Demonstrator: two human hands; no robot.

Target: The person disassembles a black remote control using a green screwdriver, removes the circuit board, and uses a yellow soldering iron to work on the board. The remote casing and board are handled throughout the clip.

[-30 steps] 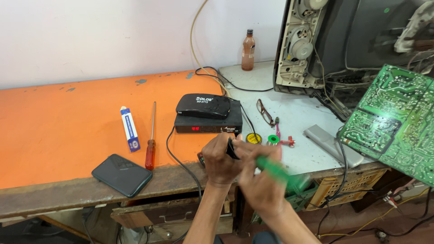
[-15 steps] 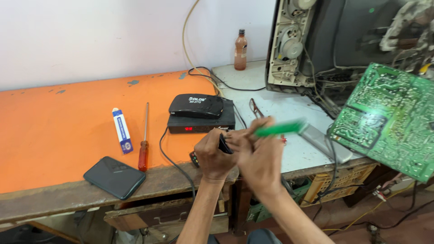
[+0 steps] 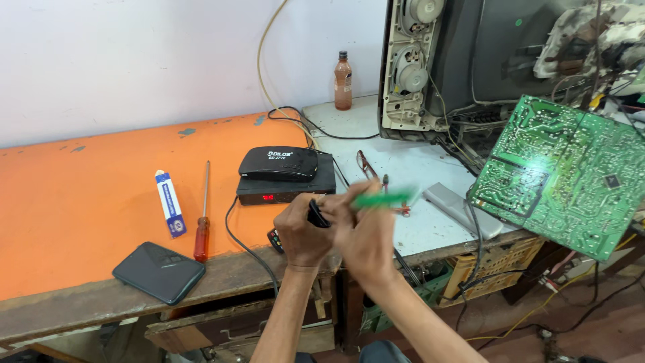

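Over the front edge of the orange workbench [image 3: 101, 202], both hands meet close together above the bench lip. The left hand [image 3: 304, 232] is curled shut around a small black object [image 3: 316, 214], which sticks up out of the fist; what that object is cannot be made out. The right hand [image 3: 366, 235] is closed on a green-handled tool [image 3: 381, 199], blurred and lying roughly level, its handle pointing right above the knuckles, with its working end toward the black object. Just behind the hands sits a black set-top box [image 3: 285, 188] with a red display, and a smaller black box [image 3: 278, 162] rests on top of it. A black cable [image 3: 242, 242] runs from the boxes over the bench edge beside the left wrist. Farther left lie a red-handled screwdriver [image 3: 202, 222], a white and blue tube [image 3: 170, 203] and a dark phone [image 3: 158, 272] near the bench edge, all well apart from the hands. To the right, on the pale grey tabletop [image 3: 403, 161], are a grey remote control [image 3: 460, 208] and a pair of pliers [image 3: 368, 165]. A green circuit board [image 3: 564, 175] tilts out from an opened television [image 3: 470, 60], and a brown bottle [image 3: 342, 81] stands upright against the wall.
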